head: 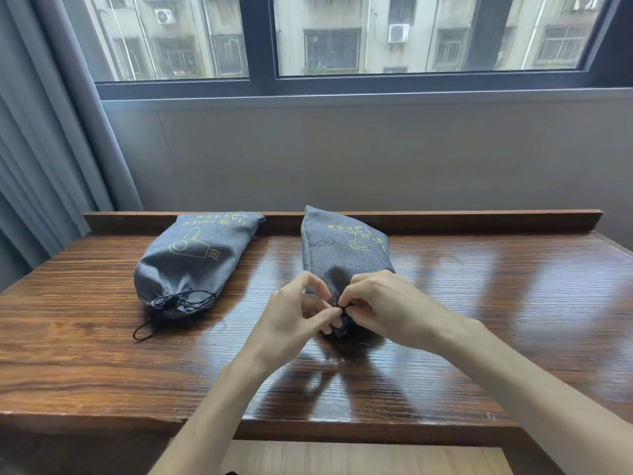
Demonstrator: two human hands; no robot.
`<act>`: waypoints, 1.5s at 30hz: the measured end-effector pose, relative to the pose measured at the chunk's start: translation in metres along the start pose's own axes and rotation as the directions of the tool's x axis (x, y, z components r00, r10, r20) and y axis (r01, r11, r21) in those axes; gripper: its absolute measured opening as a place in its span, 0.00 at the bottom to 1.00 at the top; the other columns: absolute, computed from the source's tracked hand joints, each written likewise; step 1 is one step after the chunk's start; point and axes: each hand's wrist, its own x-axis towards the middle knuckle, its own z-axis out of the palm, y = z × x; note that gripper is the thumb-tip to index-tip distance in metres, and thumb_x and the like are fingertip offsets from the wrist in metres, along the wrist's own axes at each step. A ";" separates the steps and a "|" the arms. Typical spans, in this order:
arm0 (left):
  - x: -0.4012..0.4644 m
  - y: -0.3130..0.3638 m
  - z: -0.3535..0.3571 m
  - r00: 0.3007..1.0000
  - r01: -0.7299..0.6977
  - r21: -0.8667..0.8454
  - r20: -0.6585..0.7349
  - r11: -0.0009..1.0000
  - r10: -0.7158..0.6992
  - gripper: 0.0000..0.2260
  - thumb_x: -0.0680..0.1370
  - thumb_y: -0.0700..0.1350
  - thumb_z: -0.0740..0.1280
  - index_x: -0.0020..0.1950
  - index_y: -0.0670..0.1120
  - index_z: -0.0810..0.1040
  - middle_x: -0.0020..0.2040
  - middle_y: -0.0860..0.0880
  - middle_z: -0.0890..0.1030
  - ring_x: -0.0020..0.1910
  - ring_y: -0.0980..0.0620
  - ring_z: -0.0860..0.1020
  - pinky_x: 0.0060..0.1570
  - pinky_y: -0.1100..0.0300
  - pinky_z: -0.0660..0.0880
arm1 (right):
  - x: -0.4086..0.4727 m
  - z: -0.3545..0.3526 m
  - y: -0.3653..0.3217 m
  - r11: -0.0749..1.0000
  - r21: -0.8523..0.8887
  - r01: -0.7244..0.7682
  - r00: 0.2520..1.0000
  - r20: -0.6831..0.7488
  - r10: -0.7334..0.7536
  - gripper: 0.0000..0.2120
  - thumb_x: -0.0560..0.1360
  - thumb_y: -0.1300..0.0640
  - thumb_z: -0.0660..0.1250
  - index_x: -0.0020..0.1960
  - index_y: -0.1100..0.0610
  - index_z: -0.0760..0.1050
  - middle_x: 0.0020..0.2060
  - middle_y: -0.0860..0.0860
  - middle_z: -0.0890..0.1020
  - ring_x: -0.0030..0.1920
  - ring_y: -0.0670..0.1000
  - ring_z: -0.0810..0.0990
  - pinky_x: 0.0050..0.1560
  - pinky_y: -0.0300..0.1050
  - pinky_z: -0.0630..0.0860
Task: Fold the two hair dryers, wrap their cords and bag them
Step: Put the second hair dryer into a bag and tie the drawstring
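while hands pinch it, grey bag (342, 255) bulges

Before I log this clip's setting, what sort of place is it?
Likely a hotel room: grey hair dryer bags on a wooden desk under a window with a curtain.

Wooden desk (102, 354) below daylit window (342, 46)

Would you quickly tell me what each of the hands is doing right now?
Left hand: pinching the drawstring at the mouth of the right bag.
Right hand: pinching the same drawstring.
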 end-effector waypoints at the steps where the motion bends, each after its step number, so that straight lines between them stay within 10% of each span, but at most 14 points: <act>1: 0.001 -0.001 -0.001 1.000 0.001 -0.034 0.005 0.999 -0.001 0.09 0.75 0.38 0.72 0.44 0.44 0.72 0.35 0.45 0.85 0.30 0.53 0.80 0.36 0.65 0.74 | 0.001 -0.001 0.000 1.000 0.008 -0.009 1.000 0.007 0.009 0.09 0.76 0.59 0.63 0.48 0.52 0.82 0.39 0.46 0.77 0.38 0.43 0.70 0.37 0.32 0.64; 10: 0.004 -0.007 0.000 0.996 -0.090 -0.046 0.016 0.995 0.091 0.03 0.76 0.39 0.70 0.45 0.46 0.81 0.36 0.47 0.84 0.35 0.50 0.81 0.40 0.56 0.78 | 0.008 -0.003 0.002 0.992 0.078 -0.096 0.992 0.088 0.089 0.07 0.73 0.58 0.64 0.44 0.53 0.81 0.35 0.49 0.81 0.37 0.48 0.76 0.40 0.45 0.74; 22: -0.003 -0.013 0.009 0.925 -0.338 0.280 -0.076 0.899 0.372 0.07 0.70 0.40 0.76 0.41 0.45 0.78 0.36 0.52 0.78 0.36 0.56 0.76 0.40 0.67 0.72 | 0.017 -0.012 0.017 0.736 0.575 -0.357 0.917 0.368 0.157 0.06 0.77 0.66 0.64 0.45 0.59 0.79 0.31 0.50 0.74 0.32 0.42 0.71 0.34 0.30 0.67; 45: -0.011 -0.014 0.017 0.898 -0.380 0.298 -0.109 0.876 0.427 0.03 0.75 0.37 0.71 0.42 0.44 0.80 0.40 0.53 0.80 0.41 0.56 0.79 0.43 0.62 0.75 | 0.020 -0.016 0.029 0.668 0.553 -0.498 0.834 0.515 0.195 0.06 0.77 0.61 0.65 0.44 0.56 0.80 0.31 0.49 0.76 0.34 0.45 0.72 0.35 0.35 0.67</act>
